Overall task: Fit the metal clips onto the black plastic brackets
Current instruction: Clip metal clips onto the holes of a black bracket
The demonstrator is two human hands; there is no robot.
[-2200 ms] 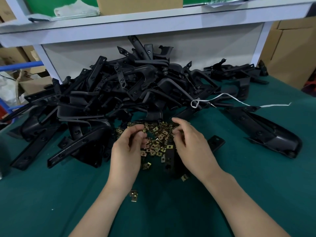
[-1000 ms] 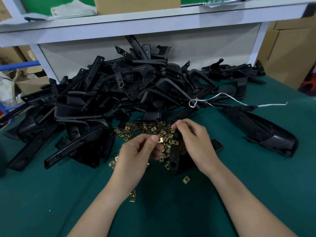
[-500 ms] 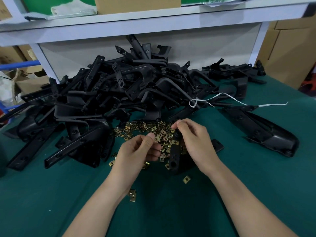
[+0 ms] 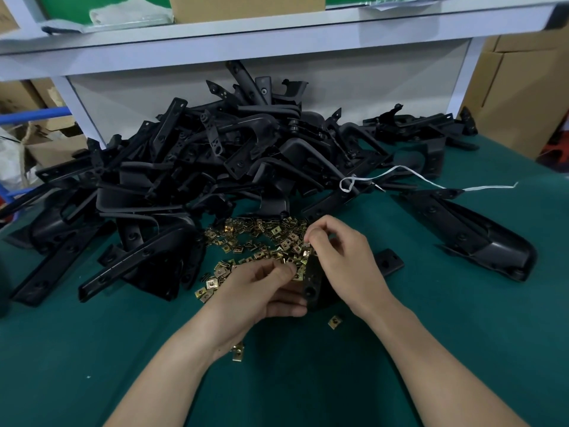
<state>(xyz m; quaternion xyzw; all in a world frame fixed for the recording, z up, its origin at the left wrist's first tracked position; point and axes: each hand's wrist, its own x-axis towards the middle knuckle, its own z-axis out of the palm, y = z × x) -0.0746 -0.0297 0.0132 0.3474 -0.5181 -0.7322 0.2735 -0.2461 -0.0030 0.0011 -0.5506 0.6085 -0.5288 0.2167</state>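
At the far left, cardboard boxes (image 4: pixel 46 149) stand behind the green tabletop (image 4: pixel 92 365). A big loose heap of black plastic brackets (image 4: pixel 215 167) takes up the left and middle of the tabletop, below a pale shelf (image 4: pixel 277 35). At the near foot of the heap, just right of its lowest pieces, lies a spread of brass-coloured metal clips (image 4: pixel 258 238), flat on the cloth and touching one another. The left hand (image 4: pixel 261 291) reaches in from below over the near edge of the clips. Its fingers are curled and the thumb is pressed to the forefinger in a pinch, but I cannot tell whether a clip sits between them. A stray clip (image 4: pixel 237 354) lies beside the left wrist. Between the two hands stands a single bracket (image 4: pixel 311 283), tilted, with a round hole low on its face and its foot on the tabletop next to the left hand's lower fingers. The right hand (image 4: pixel 345 260) is clenched round that bracket's upper end, knuckles up, right at the edge of the clips. Another loose clip (image 4: pixel 335 322) lies on the cloth below the right hand. Further right, a white string (image 4: pixel 412 175) trails from the heap across the tabletop. Under it lies a long black moulded part (image 4: pixel 480 238), well apart from the hands. More cardboard (image 4: pixel 523 97) stands at the far right.
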